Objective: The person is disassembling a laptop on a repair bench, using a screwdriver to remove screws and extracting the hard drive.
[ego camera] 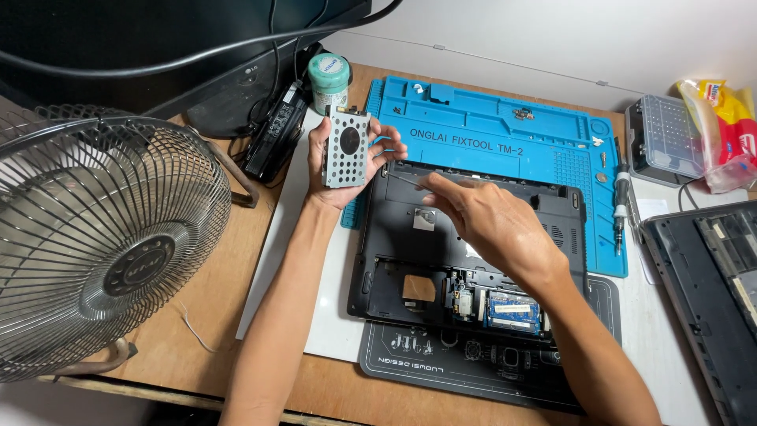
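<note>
- A dark work mat [441,364] with pale printed outlines is laid at the near edge of the wooden desk [197,315], and an opened black laptop base [394,237] is set upon it, underside up.
- In the near part of the laptop base, a blue memory module [512,309] and a copper-coloured patch [418,288] are exposed.
- The right hand [485,221] is held over the middle of the laptop base; its fingers are pinched shut on a thin silvery tool [404,178], whose kind cannot be told.
- The left hand [341,158] is raised just beyond the base's far left corner; a perforated metal drive caddy [347,147] is gripped upright between its thumb and curled fingers, clear of the laptop.
- A wire-guarded desk fan [102,237] is seen at the left.
- Farther off, a blue repair mat [489,134] is spread, with a screwdriver [620,207] lying at its right edge.
- A clear bit case [666,138] is placed at the far right, and a round green-lidded jar [329,77] stands beyond the caddy.
</note>
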